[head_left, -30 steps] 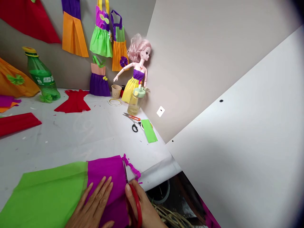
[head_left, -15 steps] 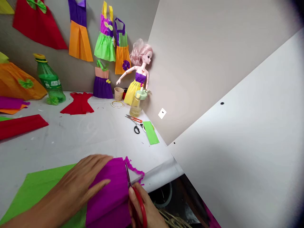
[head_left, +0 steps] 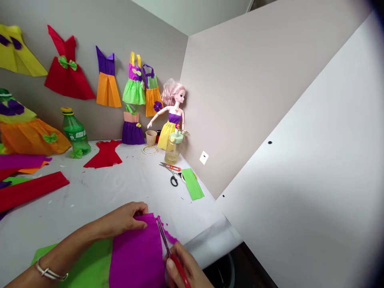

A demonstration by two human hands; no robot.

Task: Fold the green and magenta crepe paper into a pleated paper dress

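The left hand (head_left: 127, 218) is curling its fingers over the far edge of the purple sheet (head_left: 136, 256), a matte, finely crinkled paper that is lying at the near edge of the white table (head_left: 99, 192) and overlapping a smooth green sheet (head_left: 87, 268). The right hand (head_left: 184, 270) is closing around the red handles of the scissors (head_left: 166, 244), whose slim metal blades are lying along the sheet's right border, beside a ragged purple strip (head_left: 168, 234).

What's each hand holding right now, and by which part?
The right hand holds the red-handled scissors by the handle; the left hand pinches the purple paper at its far edge.
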